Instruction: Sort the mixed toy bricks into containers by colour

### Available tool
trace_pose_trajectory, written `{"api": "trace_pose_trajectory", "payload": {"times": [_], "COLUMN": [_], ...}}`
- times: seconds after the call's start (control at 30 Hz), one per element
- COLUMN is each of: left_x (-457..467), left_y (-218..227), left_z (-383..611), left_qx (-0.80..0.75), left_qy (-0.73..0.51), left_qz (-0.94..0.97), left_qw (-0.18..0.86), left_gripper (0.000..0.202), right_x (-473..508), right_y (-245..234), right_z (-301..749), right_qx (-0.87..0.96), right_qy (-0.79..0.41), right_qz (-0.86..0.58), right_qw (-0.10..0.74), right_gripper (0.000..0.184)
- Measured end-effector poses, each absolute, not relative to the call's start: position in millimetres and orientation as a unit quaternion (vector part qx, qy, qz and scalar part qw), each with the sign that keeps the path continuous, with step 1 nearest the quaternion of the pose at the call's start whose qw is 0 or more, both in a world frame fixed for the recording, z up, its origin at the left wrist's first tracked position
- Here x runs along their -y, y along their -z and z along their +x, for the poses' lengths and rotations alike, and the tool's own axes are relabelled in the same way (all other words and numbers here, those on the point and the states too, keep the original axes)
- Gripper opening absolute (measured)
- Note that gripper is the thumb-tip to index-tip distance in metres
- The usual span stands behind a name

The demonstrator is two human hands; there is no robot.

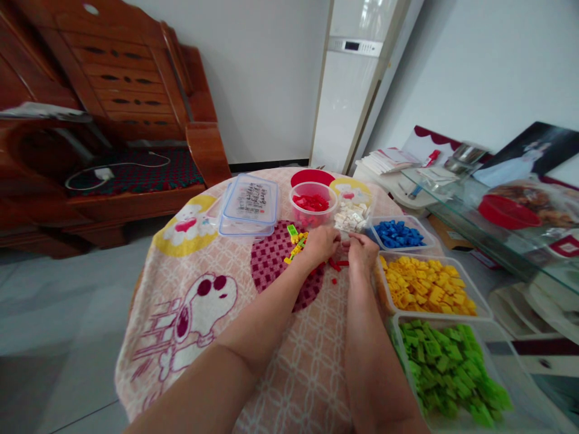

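Note:
My left hand (322, 243) reaches over the middle of the cloth, its fingers bent together near the white pieces. Close to its right, my right hand (363, 251) is closed with thumb and fingertips pinched. Whatever the fingers hold is too small or hidden to make out. Beside my left wrist lies a yellow and green block assembly (297, 246). Loose red building blocks (335, 264) are scattered beneath and between the hands. Just beyond them stand a round tub (313, 219) of red blocks and a container of white blocks (351, 215).
Along the right edge stand boxes of blue blocks (398, 234), yellow blocks (425, 284) and green blocks (452, 367). Stacked clear lids (248, 205) lie at the back left, on the patterned tablecloth (289, 374). A glass shelf (511, 211) adjoins the table at right.

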State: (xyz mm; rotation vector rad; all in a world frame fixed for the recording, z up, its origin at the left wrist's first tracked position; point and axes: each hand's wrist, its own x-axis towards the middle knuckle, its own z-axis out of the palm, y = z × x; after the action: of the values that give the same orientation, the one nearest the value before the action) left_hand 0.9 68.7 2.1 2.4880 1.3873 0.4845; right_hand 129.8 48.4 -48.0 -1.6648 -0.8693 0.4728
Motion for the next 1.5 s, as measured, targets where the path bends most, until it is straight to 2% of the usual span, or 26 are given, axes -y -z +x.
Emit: {"api": "trace_pose_trajectory", "payload": {"times": [0.3, 0.43, 0.53, 0.6, 0.7, 0.93, 1.0, 1.07, 1.17, 1.4, 1.5], "left_x": [-90.7, -103.4, -108.1, -108.7, -107.2, -100.0, -97.3, -94.7, -92.5, -97.9, -104.0], "left_y": [-27.2, -22.2, -18.2, -17.5, -18.9, -27.1, -30.5, -34.5, -41.2, -44.3, -36.4], "left_z": [-39.5, -57.5, -62.4, -62.2, -60.0, -57.0, -56.1, -55.7, -59.4, -94.7, -104.8], "left_qx": [-0.510, -0.543, -0.545, -0.537, -0.527, -0.502, -0.498, -0.493, -0.481, -0.490, -0.510], "left_qy": [-0.457, -0.483, -0.474, -0.473, -0.468, -0.440, -0.432, -0.433, -0.411, -0.218, -0.178], "left_qz": [0.707, 0.661, 0.664, 0.671, 0.683, 0.718, 0.727, 0.732, 0.752, 0.822, 0.824], "left_qw": [0.180, 0.187, 0.195, 0.195, 0.190, 0.196, 0.194, 0.186, 0.184, 0.189, 0.171], "left_gripper": [0.022, 0.027, 0.040, 0.045, 0.040, 0.030, 0.027, 0.025, 0.023, 0.018, 0.018], "right_x": [-23.8, -20.3, -21.1, -22.5, -24.7, -30.8, -33.8, -36.4, -38.3, -39.3, -39.0], "right_y": [5.3, -1.9, -2.1, -0.8, 4.3, 24.3, 28.0, 31.1, 35.8, 42.1, 39.9], "right_z": [110.4, 105.3, 107.4, 110.8, 114.7, 102.9, 103.1, 108.1, 118.5, 123.4, 122.9], "right_qx": [0.455, 0.490, 0.500, 0.513, 0.539, 0.483, 0.457, 0.455, 0.457, 0.474, 0.480], "right_qy": [-0.036, -0.035, -0.055, -0.066, -0.100, -0.322, -0.340, -0.296, -0.246, -0.210, -0.207], "right_qz": [-0.836, -0.848, -0.851, -0.842, -0.815, -0.717, -0.698, -0.699, -0.713, -0.738, -0.743], "right_qw": [0.306, 0.197, 0.152, 0.151, 0.186, 0.384, 0.434, 0.466, 0.472, 0.432, 0.418], "right_gripper": [0.035, 0.035, 0.032, 0.030, 0.027, 0.033, 0.035, 0.035, 0.036, 0.038, 0.037]}}
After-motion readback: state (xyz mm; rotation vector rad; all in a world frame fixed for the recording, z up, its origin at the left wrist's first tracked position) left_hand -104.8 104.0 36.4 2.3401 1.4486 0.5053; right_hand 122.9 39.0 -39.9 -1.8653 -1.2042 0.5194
